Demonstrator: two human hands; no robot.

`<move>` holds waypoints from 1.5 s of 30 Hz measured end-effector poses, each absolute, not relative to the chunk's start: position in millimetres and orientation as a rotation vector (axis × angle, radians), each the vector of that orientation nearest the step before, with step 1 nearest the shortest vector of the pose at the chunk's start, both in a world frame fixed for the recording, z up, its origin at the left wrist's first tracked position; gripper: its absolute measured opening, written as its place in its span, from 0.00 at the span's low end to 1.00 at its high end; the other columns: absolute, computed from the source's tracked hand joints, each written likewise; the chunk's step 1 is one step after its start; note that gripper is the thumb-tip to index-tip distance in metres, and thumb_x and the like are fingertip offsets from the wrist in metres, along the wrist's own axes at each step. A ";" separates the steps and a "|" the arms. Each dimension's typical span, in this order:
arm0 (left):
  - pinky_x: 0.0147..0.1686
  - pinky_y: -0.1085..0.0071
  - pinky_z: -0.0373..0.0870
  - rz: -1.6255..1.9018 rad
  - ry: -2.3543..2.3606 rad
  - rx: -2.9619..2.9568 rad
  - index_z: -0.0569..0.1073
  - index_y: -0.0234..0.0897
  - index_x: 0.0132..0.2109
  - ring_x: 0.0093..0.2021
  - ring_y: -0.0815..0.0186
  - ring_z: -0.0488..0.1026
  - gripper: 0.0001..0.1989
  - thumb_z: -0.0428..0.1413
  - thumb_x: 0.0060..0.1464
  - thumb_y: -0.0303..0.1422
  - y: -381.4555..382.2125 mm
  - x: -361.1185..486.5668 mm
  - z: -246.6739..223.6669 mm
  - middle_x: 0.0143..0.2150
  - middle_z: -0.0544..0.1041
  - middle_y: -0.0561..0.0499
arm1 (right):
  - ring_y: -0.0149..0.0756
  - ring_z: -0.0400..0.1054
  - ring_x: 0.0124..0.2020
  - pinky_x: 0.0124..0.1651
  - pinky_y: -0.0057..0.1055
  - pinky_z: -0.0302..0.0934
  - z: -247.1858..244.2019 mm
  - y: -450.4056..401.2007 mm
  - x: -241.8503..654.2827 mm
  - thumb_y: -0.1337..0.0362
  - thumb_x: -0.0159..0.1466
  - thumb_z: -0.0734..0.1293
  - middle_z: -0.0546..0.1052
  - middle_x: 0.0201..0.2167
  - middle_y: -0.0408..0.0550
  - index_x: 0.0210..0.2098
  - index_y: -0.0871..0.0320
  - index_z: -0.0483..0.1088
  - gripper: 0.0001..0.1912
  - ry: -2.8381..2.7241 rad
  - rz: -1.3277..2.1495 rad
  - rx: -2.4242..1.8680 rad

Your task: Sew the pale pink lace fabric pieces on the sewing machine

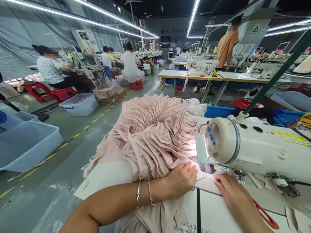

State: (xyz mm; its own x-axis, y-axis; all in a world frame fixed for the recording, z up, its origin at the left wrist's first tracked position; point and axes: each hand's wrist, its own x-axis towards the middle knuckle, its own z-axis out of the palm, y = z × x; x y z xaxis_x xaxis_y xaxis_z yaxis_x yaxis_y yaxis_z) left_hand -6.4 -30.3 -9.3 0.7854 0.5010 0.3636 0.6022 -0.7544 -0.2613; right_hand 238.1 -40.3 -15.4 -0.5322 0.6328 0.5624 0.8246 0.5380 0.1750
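Observation:
A pale pink fabric piece [207, 185] lies on the sewing machine bed, below the lit needle area. My left hand [183, 179] is closed on its left part, fingers curled, with a ring and bracelets on that arm. From the right, my right hand [228, 187] pinches the same piece near its edge, thumb and fingers together. The white sewing machine [262, 145] stands over the work, its small lamp [201, 149] shining down; the needle itself is hidden. Behind my left hand, a large fanned heap of pink lace-edged pieces [155, 136] spreads across the table.
Orange-handled snips [266, 215] lie right of my right hand, near fabric scraps [293, 220]. More pink fabric [155, 216] hangs below my left forearm. Clear plastic bins [31, 145] stand on the floor at left. Co-workers sit at other machines; one person in brown [227, 45] stands behind.

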 end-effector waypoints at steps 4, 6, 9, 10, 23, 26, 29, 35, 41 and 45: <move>0.34 0.57 0.75 -0.347 -0.545 -2.413 0.75 0.18 0.52 0.45 0.46 0.79 0.16 0.47 0.63 0.22 -41.6 27.1 -16.7 0.48 0.78 0.29 | 0.36 0.69 0.25 0.23 0.32 0.57 -16.3 -36.2 241.8 0.65 0.72 0.53 0.78 0.35 0.51 0.44 0.57 0.72 0.15 -2.339 -0.723 -1.252; 0.31 0.56 0.75 -0.331 -0.455 -2.375 0.75 0.17 0.51 0.43 0.45 0.80 0.17 0.47 0.63 0.21 -46.5 41.5 -17.7 0.47 0.79 0.27 | 0.38 0.68 0.24 0.23 0.33 0.56 -15.8 -34.5 244.8 0.70 0.69 0.54 0.77 0.32 0.50 0.44 0.56 0.73 0.16 -2.344 -0.801 -1.281; 0.30 0.58 0.75 -0.351 -0.447 -2.384 0.75 0.16 0.51 0.44 0.45 0.80 0.16 0.47 0.62 0.20 -48.4 44.9 -16.1 0.47 0.79 0.28 | 0.38 0.66 0.23 0.25 0.33 0.56 -12.9 -36.1 244.6 0.73 0.66 0.55 0.76 0.30 0.50 0.45 0.57 0.72 0.17 -2.365 -0.804 -1.319; 0.30 0.59 0.75 -0.342 -0.493 -2.405 0.75 0.16 0.52 0.46 0.45 0.80 0.17 0.47 0.62 0.20 -47.3 40.9 -14.8 0.48 0.78 0.28 | 0.37 0.66 0.23 0.25 0.33 0.57 -11.5 -37.9 242.6 0.72 0.67 0.55 0.76 0.30 0.50 0.44 0.57 0.72 0.16 -2.363 -0.764 -1.318; 0.58 0.62 0.67 -0.229 -0.685 -2.623 0.70 0.22 0.57 0.57 0.57 0.73 0.18 0.44 0.64 0.20 -41.1 11.0 -5.4 0.58 0.74 0.34 | 0.34 0.68 0.31 0.35 0.31 0.61 -12.4 -45.9 217.1 0.64 0.72 0.58 0.74 0.30 0.45 0.36 0.57 0.68 0.11 -2.202 -0.309 -1.365; 0.59 0.61 0.66 -0.197 -0.713 -2.626 0.67 0.19 0.60 0.59 0.56 0.72 0.20 0.43 0.64 0.20 -43.7 11.1 -3.1 0.60 0.73 0.34 | 0.35 0.69 0.33 0.36 0.30 0.60 -11.1 -46.5 216.4 0.68 0.72 0.57 0.75 0.31 0.46 0.39 0.58 0.69 0.10 -2.256 -0.394 -1.322; 0.57 0.61 0.68 -0.147 -0.729 -2.635 0.67 0.18 0.61 0.59 0.55 0.72 0.21 0.43 0.64 0.19 -44.4 10.8 -1.4 0.60 0.72 0.33 | 0.34 0.67 0.30 0.33 0.30 0.57 -6.6 -47.7 213.4 0.72 0.69 0.58 0.71 0.27 0.45 0.33 0.58 0.68 0.11 -2.358 -0.517 -1.352; 0.54 0.61 0.70 -0.152 -0.765 -2.665 0.71 0.22 0.56 0.56 0.57 0.74 0.18 0.44 0.63 0.18 -43.8 12.0 -0.9 0.58 0.74 0.33 | 0.32 0.58 0.20 0.22 0.31 0.43 5.8 -43.3 208.5 0.82 0.58 0.57 0.66 0.21 0.44 0.30 0.56 0.63 0.14 -2.526 -0.464 -1.769; 0.58 0.61 0.66 -0.284 -0.758 -2.615 0.70 0.18 0.58 0.57 0.56 0.73 0.19 0.44 0.64 0.21 -42.2 12.5 -7.5 0.58 0.74 0.34 | 0.35 0.61 0.20 0.25 0.32 0.47 5.9 -36.2 207.9 0.83 0.54 0.55 0.66 0.18 0.46 0.24 0.56 0.61 0.16 -2.447 -0.356 -1.901; 0.58 0.61 0.66 -0.285 -0.769 -2.628 0.70 0.20 0.58 0.57 0.57 0.73 0.19 0.44 0.65 0.20 -41.8 13.9 -10.2 0.58 0.74 0.33 | 0.32 0.56 0.16 0.24 0.31 0.43 7.7 -34.9 214.0 0.83 0.55 0.56 0.61 0.14 0.43 0.23 0.55 0.58 0.16 -2.470 -0.383 -1.957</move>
State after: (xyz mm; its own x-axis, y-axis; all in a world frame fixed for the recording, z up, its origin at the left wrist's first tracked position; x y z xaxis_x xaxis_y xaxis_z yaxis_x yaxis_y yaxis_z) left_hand 13.9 -41.8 -10.2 0.8292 0.4741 0.2962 0.5526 -0.7752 -0.3061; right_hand 214.0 -34.9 7.7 -0.2395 0.9631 0.1228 0.9551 0.2109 0.2082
